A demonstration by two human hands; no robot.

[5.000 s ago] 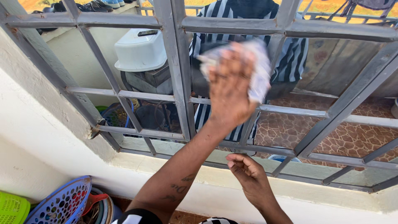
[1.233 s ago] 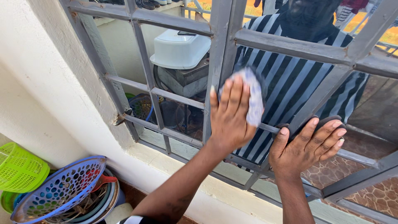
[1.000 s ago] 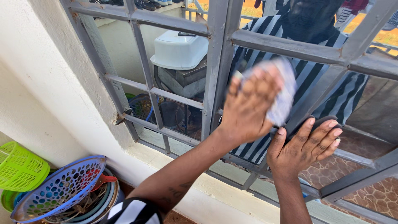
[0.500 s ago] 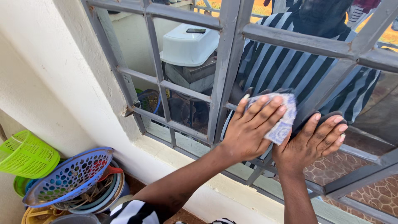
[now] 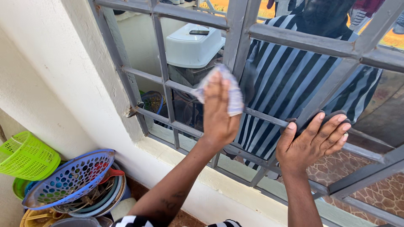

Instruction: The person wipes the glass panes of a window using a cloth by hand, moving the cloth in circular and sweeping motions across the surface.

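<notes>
1. Window (image 5: pixel 294 84): a large glazed unit behind a grey metal grille (image 5: pixel 235 38) of vertical, horizontal and diagonal bars. The glass reflects a striped shirt, a tiled floor and sunlit ground. No streaks or wet film can be told on any pane, so cleaned and uncleaned panes cannot be separated by sight.
2. Wall (image 5: pixel 50 84): white plaster to the left of the window, with a pale sill (image 5: pixel 189 168) below the frame.
3. Colander (image 5: pixel 69 178): blue, perforated, resting on a stack of bowls on the floor, with a green basket (image 5: pixel 25 153) just beside it. Both are well apart from the hands.
4. Right hand (image 5: pixel 313 141): palm flat, fingers spread, pressed on the glass at a lower right pane. The grip is open and empty; it appears to act as a brace.
5. Left hand (image 5: pixel 219 111): raised near the central upright bar, fingers pointing up, grip closed on the cloth and pressing it to the glass.
6. Cloth (image 5: pixel 231 94): small, pale, crumpled, lying between the left hand and the pane, at the level of the middle horizontal bar.
7. Progress judgement: wiping is in hand at the centre of the window. The upper panes and the far right panes lie beyond the cloth and are probably left to do.
</notes>
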